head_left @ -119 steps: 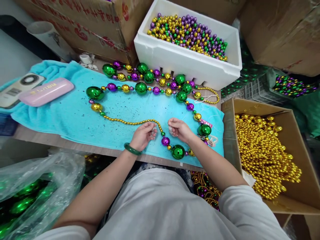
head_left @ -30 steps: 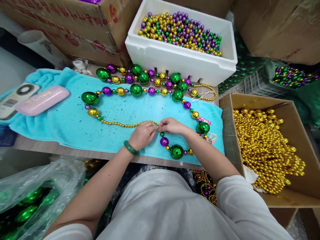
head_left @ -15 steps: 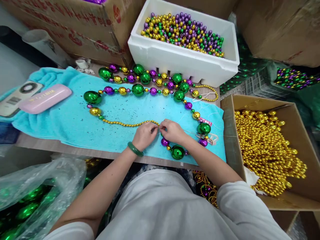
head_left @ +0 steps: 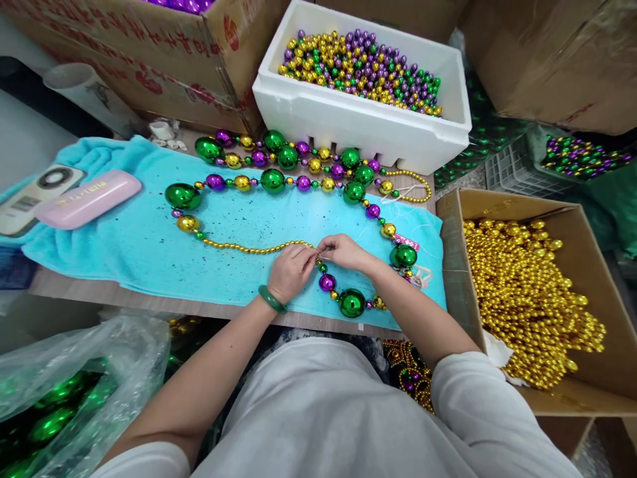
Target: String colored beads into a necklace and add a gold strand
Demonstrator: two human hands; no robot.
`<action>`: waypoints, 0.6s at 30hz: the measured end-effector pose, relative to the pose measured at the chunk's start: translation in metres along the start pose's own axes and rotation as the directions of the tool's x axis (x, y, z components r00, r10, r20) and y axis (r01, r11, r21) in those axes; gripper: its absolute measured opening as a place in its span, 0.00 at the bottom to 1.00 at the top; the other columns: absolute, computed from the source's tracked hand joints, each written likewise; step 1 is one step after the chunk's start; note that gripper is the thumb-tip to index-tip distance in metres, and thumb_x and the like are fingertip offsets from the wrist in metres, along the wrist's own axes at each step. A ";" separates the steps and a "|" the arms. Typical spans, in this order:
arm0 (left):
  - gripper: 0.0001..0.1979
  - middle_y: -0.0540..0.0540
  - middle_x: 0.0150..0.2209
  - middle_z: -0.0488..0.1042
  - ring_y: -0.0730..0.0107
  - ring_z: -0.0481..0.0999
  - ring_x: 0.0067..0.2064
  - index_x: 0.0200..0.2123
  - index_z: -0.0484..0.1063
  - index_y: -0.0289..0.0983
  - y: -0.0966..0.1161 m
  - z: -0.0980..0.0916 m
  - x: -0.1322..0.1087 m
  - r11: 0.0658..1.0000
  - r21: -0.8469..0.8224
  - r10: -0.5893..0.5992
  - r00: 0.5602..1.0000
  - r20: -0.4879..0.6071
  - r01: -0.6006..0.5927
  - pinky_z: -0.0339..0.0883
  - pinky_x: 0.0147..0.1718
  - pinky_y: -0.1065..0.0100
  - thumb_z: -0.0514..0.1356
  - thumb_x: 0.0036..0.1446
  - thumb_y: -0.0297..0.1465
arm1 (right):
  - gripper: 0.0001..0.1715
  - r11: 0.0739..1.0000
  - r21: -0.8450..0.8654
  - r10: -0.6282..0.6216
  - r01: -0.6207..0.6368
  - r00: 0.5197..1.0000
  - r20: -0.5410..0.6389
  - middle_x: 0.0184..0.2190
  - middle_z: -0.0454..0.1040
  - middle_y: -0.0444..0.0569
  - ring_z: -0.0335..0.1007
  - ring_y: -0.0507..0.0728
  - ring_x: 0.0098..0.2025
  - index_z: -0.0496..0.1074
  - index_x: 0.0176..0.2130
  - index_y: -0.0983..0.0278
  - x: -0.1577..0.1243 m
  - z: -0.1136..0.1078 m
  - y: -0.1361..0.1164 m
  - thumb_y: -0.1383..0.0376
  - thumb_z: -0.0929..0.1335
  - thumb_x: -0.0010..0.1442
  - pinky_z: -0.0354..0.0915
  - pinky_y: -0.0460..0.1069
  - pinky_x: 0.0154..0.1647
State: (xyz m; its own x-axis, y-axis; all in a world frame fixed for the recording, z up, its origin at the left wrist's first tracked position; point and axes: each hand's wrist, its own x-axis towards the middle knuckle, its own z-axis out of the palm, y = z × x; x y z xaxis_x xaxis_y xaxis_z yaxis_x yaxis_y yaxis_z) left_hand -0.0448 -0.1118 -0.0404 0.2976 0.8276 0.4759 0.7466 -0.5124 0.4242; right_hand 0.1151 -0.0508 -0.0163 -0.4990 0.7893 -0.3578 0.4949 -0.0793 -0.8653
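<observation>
A bead necklace point(head_left: 273, 181) in green, purple and gold lies in a loop on the turquoise towel point(head_left: 149, 245). Its thin gold bead strand point(head_left: 239, 247) runs to my left hand point(head_left: 292, 271), which wears a green bangle point(head_left: 271, 299) and is closed in a pinch on the strand's end. My right hand point(head_left: 343, 252) pinches at the same spot, its fingertips meeting the left ones. What lies between the right fingertips is too small to make out. Below them hang a purple bead point(head_left: 327, 283) and a large green bead point(head_left: 352, 303). Pale-handled scissors point(head_left: 423, 276) lie partly behind my right forearm.
Another bead strand point(head_left: 287, 157) lies along the back, before a white foam box point(head_left: 358, 119) of small beads. A carton point(head_left: 448, 226) of gold beads stands right. A pink case point(head_left: 89, 199) and a white device point(head_left: 30, 206) lie left. A pink label point(head_left: 407, 242) sits near the necklace.
My right hand has shifted slightly, and more of the green and purple beads below the fingertips shows. My left fingers have closed in toward the right ones. The necklace loop lies as before.
</observation>
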 end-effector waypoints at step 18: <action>0.10 0.44 0.34 0.77 0.65 0.72 0.39 0.35 0.75 0.37 -0.004 -0.008 -0.009 0.990 -0.097 -0.097 0.994 0.056 0.102 0.66 0.41 0.62 0.54 0.61 0.30 | 0.04 0.985 -0.162 -0.084 0.060 0.985 -0.149 0.22 0.71 0.43 0.63 0.50 0.27 0.71 0.24 0.66 -0.015 -0.015 0.005 0.73 0.67 0.48 0.58 0.45 0.30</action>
State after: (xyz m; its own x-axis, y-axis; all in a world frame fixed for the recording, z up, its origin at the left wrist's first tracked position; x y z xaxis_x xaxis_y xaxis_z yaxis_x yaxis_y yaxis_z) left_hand -0.0548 -0.1190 -0.0399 0.2566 0.8849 0.3888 0.7116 -0.4452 0.5436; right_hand 0.1355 -0.0539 -0.0097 -0.4271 0.8752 -0.2273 0.5733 0.0677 -0.8166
